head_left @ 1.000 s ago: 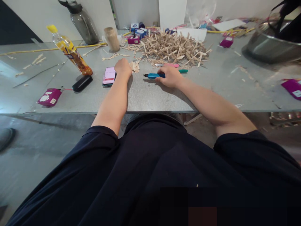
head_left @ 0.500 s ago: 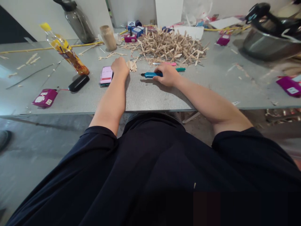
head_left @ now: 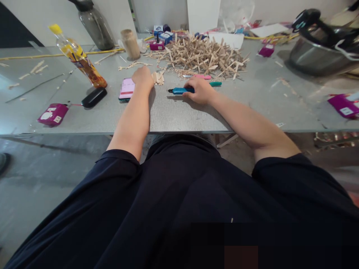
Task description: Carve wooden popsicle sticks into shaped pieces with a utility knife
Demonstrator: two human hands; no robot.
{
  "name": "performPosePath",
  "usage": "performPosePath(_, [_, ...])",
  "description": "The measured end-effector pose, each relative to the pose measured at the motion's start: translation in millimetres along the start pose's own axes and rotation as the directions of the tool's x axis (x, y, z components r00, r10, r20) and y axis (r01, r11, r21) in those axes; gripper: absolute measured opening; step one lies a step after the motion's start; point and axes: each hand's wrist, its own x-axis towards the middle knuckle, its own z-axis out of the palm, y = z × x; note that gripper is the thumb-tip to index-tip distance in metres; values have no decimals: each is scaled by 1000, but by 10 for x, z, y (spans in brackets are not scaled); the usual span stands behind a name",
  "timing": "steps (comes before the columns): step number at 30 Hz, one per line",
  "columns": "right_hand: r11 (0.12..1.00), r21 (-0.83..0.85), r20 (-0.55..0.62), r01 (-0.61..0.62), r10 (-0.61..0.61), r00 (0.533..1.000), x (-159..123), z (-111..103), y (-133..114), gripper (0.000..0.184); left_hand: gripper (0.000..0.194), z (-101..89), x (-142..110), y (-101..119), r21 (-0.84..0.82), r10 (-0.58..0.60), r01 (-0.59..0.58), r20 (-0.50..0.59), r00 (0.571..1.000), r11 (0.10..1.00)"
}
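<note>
My left hand (head_left: 143, 78) is closed on the table, its fingertips hidden. It overlaps the right edge of a phone (head_left: 127, 89) with a lit pinkish screen. Just right of it lies a small pile of flat wood pieces (head_left: 159, 78). My right hand (head_left: 200, 90) curls over a slim blue tool with a black tip (head_left: 181, 90), thumb on the near side. A green handle (head_left: 215, 84) sticks out past that hand; whether it belongs to the blue tool I cannot tell. Behind the fingers lies a pink-handled tool (head_left: 202, 77) with a pale blade-like end.
A large heap of wood slivers (head_left: 207, 56) lies beyond my hands. To the left stand a drink bottle (head_left: 81, 61), a wooden cup-like container (head_left: 130, 45), a black case (head_left: 94, 98) and a purple box (head_left: 53, 114). A metal pot (head_left: 316, 52) stands far right, near another purple box (head_left: 344, 105).
Both hands hold the same places and grips. The view has shifted very slightly; nothing on the table has visibly moved.
</note>
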Motion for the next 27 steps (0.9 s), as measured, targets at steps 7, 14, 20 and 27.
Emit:
performPosePath(7, [985,172,-104,-11,29,994,62,69,94,33,41,32,-28,23,116,-57,86,-233,971,990])
performPosePath(14, [899,426,-339,-107,268,902,186,-162,237,35,36,-258,-684,372,70,213,-201,-330,920,977])
performPosePath(20, [682,713,-307,-163,513,801,331,-287,285,34,10,308,-1692,36,-121,552,-550,-16,834,826])
performPosePath(27, [548,811,-138,-207,523,841,118,-567,-157,25,14,663,-1886,-198,-55,545,-543,20,838,838])
